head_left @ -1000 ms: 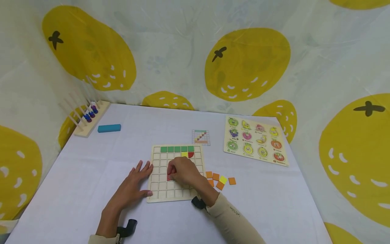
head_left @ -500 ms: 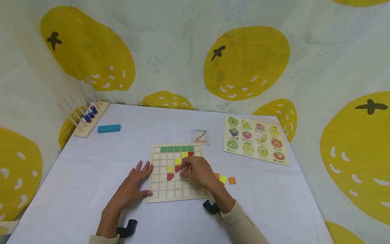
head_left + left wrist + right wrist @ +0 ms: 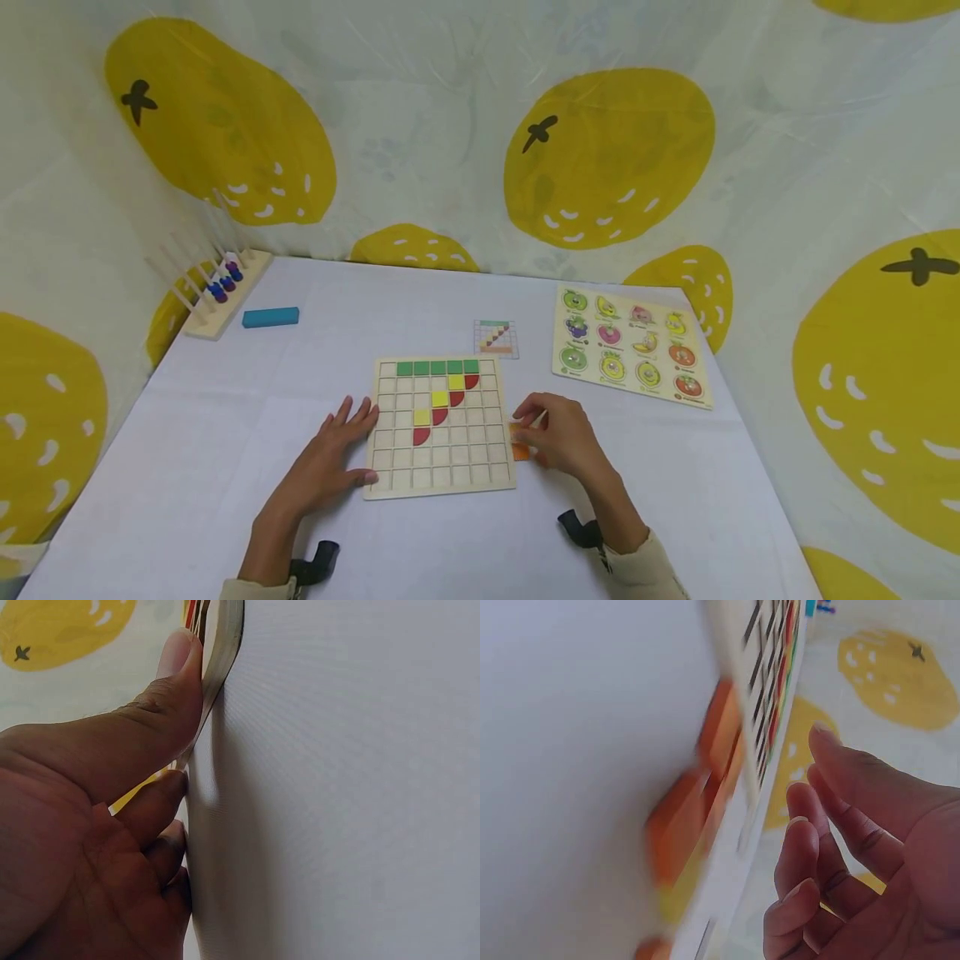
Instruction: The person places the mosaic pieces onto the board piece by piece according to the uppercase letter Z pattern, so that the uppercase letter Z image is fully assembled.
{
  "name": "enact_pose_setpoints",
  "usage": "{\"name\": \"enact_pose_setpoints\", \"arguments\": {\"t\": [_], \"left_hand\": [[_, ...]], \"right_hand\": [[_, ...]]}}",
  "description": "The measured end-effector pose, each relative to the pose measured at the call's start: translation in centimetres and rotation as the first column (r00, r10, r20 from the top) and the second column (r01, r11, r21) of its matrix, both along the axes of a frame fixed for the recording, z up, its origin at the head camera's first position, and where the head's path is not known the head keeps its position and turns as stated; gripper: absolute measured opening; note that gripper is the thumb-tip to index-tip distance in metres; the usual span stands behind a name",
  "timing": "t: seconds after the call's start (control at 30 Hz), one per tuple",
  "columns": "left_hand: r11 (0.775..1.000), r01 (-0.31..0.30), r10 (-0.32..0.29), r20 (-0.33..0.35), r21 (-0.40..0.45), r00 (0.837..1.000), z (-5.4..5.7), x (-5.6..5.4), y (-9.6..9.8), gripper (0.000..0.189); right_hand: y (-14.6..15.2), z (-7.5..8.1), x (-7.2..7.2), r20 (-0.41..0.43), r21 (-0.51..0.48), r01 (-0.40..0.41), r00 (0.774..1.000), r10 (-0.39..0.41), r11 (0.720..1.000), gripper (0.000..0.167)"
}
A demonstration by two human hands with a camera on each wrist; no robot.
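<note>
A wooden grid board lies in front of me. It bears a row of green square tiles, and below them a diagonal of yellow squares and red quarter-round tiles. My left hand rests at the board's left edge, fingers spread and thumb touching the rim. Off the right edge, my right hand hovers over loose orange tiles, partly hiding them. The right wrist view shows its thumb and fingers apart with nothing between them, beside the orange tiles and a yellow one.
Behind the board lies a small pattern card. A fruit puzzle board is at the back right. At the back left are a teal block and a wooden peg stand with blue and purple beads. A fruit-print curtain hangs behind the table.
My right hand has left the red tiles on the grid and moved right to the loose orange tiles, uncovering the red and yellow diagonal. The left hand stays at the board's edge.
</note>
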State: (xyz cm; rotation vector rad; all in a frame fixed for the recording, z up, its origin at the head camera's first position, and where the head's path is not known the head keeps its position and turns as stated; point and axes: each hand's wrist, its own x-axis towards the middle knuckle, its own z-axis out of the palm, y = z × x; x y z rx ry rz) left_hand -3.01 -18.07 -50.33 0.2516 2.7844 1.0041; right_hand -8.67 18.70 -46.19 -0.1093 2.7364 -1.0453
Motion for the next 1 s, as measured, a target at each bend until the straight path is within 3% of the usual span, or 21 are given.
{"name": "enact_pose_setpoints", "arguments": {"t": [0.27, 0.5, 1.0], "left_hand": [[1.0, -0.007, 0.007, 0.003, -0.007, 1.0, 0.0, 0.1, 0.0, 0.108], [1.0, -0.008, 0.008, 0.015, -0.019, 1.0, 0.2, 0.0, 0.0, 0.109], [1.0, -0.003, 0.003, 0.0, -0.015, 1.0, -0.2, 0.1, -0.1, 0.108]], "right_hand": [[3.8, -0.7, 0.9, -0.001, 0.123, 0.062, 0.998, -0.062, 0.99, 0.03], [4.8, -0.9, 1.4, 0.044, 0.202, 0.079, 0.995, -0.09, 0.976, 0.031], [4.4, -1.7, 1.0, 0.078, 0.152, 0.049, 0.995, -0.062, 0.987, 0.026]]}}
